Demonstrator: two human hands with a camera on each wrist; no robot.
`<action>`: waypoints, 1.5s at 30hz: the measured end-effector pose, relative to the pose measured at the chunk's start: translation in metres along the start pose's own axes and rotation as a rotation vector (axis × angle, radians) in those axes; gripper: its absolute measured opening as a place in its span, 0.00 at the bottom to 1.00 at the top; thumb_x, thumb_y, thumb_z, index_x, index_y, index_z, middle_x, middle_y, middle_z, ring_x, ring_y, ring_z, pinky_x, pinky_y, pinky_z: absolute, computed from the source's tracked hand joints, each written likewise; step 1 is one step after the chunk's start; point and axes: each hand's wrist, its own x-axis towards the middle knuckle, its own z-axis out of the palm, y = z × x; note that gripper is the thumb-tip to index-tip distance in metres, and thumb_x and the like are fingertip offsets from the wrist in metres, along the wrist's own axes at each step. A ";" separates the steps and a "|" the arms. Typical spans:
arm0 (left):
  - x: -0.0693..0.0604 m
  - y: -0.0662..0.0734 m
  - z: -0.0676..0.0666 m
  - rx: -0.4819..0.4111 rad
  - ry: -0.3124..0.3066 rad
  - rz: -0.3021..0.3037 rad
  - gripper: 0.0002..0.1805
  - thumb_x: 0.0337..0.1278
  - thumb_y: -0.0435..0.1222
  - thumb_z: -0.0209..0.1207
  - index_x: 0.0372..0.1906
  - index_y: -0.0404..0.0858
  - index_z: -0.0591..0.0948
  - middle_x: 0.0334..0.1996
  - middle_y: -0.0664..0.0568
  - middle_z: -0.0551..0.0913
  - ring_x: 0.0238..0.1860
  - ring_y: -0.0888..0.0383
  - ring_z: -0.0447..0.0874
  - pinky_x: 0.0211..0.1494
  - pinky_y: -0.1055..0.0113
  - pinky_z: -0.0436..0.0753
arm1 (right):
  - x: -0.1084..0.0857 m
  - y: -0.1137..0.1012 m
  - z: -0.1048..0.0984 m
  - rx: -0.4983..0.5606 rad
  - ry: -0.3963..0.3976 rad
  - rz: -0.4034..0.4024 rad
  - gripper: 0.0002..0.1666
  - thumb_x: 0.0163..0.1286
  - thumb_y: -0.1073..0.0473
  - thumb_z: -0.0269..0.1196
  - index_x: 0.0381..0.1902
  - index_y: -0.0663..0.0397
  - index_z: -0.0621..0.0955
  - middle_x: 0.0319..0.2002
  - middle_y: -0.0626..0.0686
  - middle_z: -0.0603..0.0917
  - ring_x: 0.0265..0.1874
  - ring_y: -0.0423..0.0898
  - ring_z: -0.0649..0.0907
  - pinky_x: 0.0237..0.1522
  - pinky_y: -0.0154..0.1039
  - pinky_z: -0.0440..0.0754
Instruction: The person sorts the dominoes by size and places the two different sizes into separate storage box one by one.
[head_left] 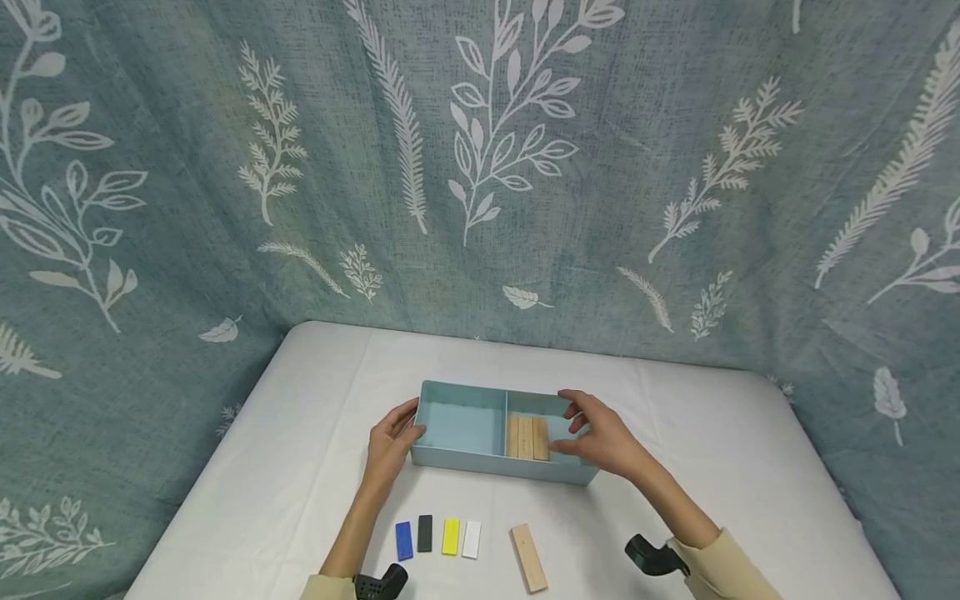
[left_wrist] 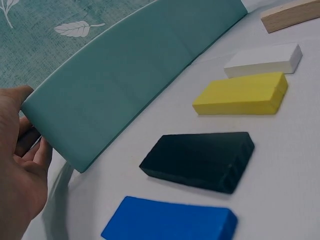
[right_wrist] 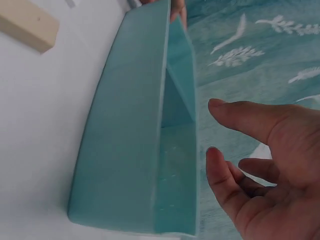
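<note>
Beige-sleeved, the left hand (head_left: 386, 447) grips the teal box (head_left: 487, 464), lower centre, by its left end — I'd keep it steady. Three wooden blocks (head_left: 527, 438) sit inside, rightward; the right hand (head_left: 606, 439), spread wide and empty, should clear them.

From above, I have the box's (head_left: 495, 466) left compartment (head_left: 461, 427) open for a straight drop; its divider (head_left: 506, 425) blocks a low sideways pass. Against that wall stand the wooden blocks (head_left: 528, 438), and the right hand (head_left: 603, 435) hangs over the room beyond them. The left hand (head_left: 388, 446) bars the left end. In front I see bare surface (head_left: 480, 498), then small blocks (head_left: 450, 537) with narrow gaps, and a wider lane before the loose wooden block (head_left: 528, 558).
</note>
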 end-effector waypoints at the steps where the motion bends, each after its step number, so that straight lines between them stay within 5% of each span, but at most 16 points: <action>1: 0.000 0.000 0.000 -0.001 0.000 0.004 0.26 0.59 0.23 0.58 0.64 0.23 0.71 0.65 0.32 0.71 0.69 0.38 0.66 0.70 0.60 0.69 | -0.003 -0.003 -0.002 0.011 0.001 -0.012 0.46 0.55 0.62 0.76 0.68 0.68 0.67 0.43 0.54 0.76 0.39 0.50 0.78 0.33 0.39 0.82; 15: 0.002 -0.002 -0.002 -0.011 -0.004 -0.038 0.26 0.58 0.23 0.59 0.64 0.26 0.73 0.66 0.35 0.72 0.69 0.42 0.67 0.67 0.68 0.71 | -0.042 -0.026 -0.003 0.068 -0.122 -0.144 0.42 0.58 0.59 0.75 0.68 0.58 0.69 0.45 0.50 0.75 0.38 0.45 0.76 0.32 0.35 0.82; 31: 0.001 -0.001 -0.002 -0.011 -0.005 -0.024 0.26 0.59 0.24 0.59 0.63 0.26 0.73 0.65 0.36 0.73 0.69 0.42 0.67 0.68 0.65 0.71 | -0.067 0.000 0.029 0.092 -0.420 -0.202 0.45 0.55 0.54 0.77 0.68 0.53 0.69 0.45 0.50 0.75 0.37 0.44 0.76 0.29 0.31 0.80; 45: 0.001 0.000 0.000 0.015 0.003 -0.039 0.26 0.59 0.24 0.59 0.64 0.26 0.73 0.66 0.36 0.72 0.69 0.42 0.67 0.69 0.63 0.70 | -0.080 0.020 0.058 -0.012 -0.431 -0.247 0.51 0.46 0.56 0.80 0.66 0.60 0.69 0.41 0.43 0.73 0.37 0.36 0.74 0.39 0.29 0.77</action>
